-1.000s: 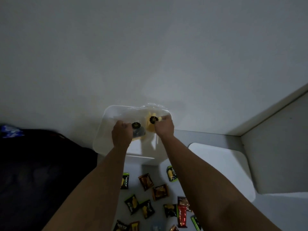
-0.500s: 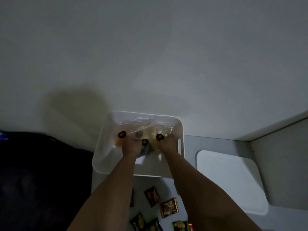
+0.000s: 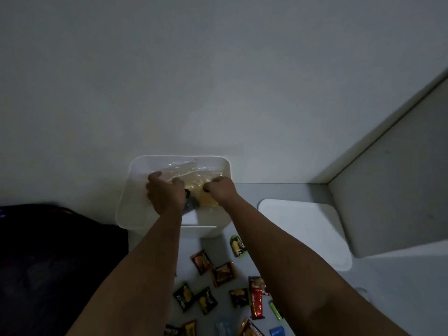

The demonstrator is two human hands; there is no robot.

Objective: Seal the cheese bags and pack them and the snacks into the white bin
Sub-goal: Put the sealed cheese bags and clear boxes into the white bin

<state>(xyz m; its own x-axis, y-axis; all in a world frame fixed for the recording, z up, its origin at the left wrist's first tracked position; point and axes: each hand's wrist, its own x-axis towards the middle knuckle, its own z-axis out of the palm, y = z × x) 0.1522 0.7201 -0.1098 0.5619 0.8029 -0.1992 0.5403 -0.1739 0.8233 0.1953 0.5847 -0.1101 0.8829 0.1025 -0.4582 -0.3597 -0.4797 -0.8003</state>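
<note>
A white bin [image 3: 135, 166] stands against the wall at the far end of the grey surface. Inside it lie clear plastic cheese bags [image 3: 191, 173] with yellow cheese showing. Both my hands reach down into the bin. My left hand [image 3: 164, 192] lies over the bags with its fingers curled on the clear plastic. My right hand [image 3: 221, 191] grips the bag's right side by the yellow cheese. Several small snack packets [image 3: 223, 274], dark with orange, green and red, lie scattered on the surface in front of the bin, between my forearms.
A white lid [image 3: 305, 231] lies flat to the right of the bin. A white panel [image 3: 400, 202] rises at the right. Something dark and black [image 3: 55, 258] fills the left side, close to the bin.
The cheese bags went from being held above the bin's rim down into the bin. Both hands followed them in and now sit low inside it.
</note>
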